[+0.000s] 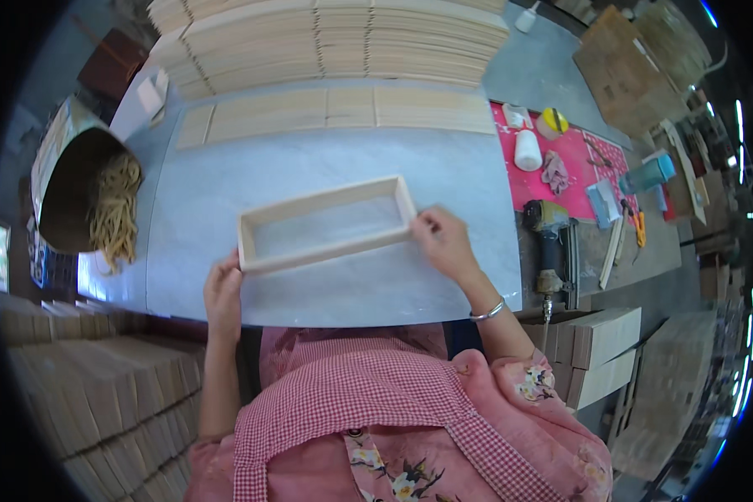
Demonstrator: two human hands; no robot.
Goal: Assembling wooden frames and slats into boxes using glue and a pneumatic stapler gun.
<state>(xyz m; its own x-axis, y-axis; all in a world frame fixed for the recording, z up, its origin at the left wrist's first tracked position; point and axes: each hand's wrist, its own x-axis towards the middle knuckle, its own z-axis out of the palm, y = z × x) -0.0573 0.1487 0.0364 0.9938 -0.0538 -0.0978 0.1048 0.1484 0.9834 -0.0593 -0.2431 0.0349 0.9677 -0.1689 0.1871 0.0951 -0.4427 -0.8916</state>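
Observation:
Between my two hands is a long rectangular frame of pale wood (326, 258), with the grey tabletop showing through its middle. It sits at a slant, its right end farther from me. My left hand (223, 289) grips the frame's near left corner, fingers closed on the edge. At the right end, my right hand (443, 241) pinches the frame's short side; a silver bangle circles that wrist. Past the frame lies a flat, grooved wooden strip (284, 115) on the table.
Tall stacks of grooved wooden strips (335, 50) stand at the back. At left, a tipped container (63, 197) spills tan bands (115, 209). A nail gun (549, 243) with a hose lies right, near a white bottle (527, 151), a cloth (555, 171) and orange-handled pliers (638, 227).

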